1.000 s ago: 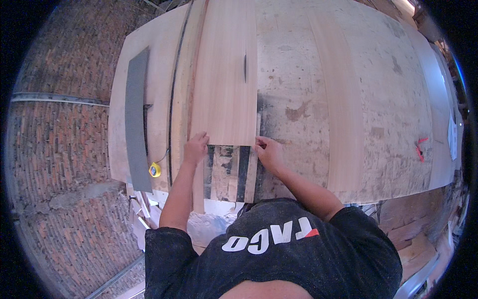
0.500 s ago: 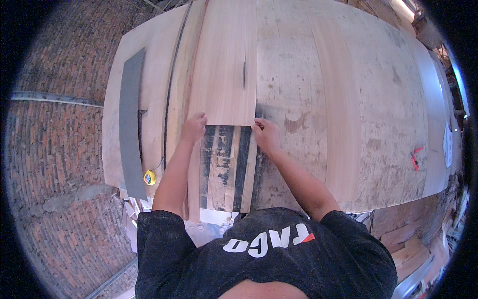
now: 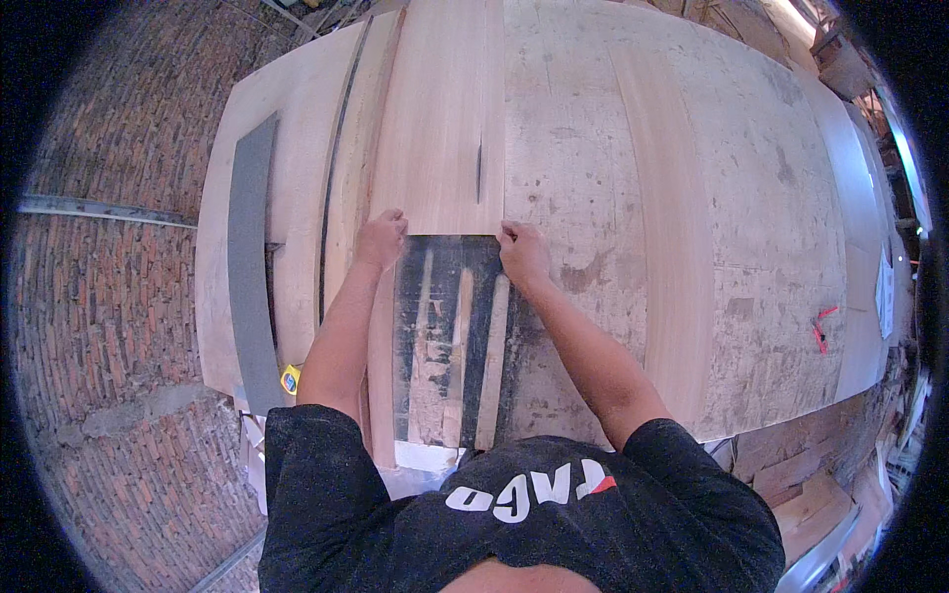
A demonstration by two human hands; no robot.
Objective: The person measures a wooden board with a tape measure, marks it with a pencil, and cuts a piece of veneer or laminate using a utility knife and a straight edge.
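A long, pale wood-grain sheet (image 3: 435,148), thin like veneer, stretches away from me over the worktable, with a narrow dark slit near its right side. My left hand (image 3: 382,239) pinches its near left corner. At the near right corner, the fingers of my right hand (image 3: 524,253) are closed on the same sheet. Between my forearms lies a board (image 3: 447,346) streaked with black patches and bare pale strips. The sheet's far part runs out at the top of the picture. Whether its near edge is raised off the board, I cannot tell.
Long wooden strips (image 3: 348,168) and a grey strip (image 3: 253,247) lie on the left. A yellow tape measure (image 3: 290,379) is beside my left forearm. The stained tabletop (image 3: 583,188) holds a red tool (image 3: 822,326) at right. A brick surface (image 3: 109,326) borders the left side.
The sheet's near edge has shifted away from me with both hands, exposing more of the black-streaked board. My view has shifted slightly too. Both hands keep their pinch.
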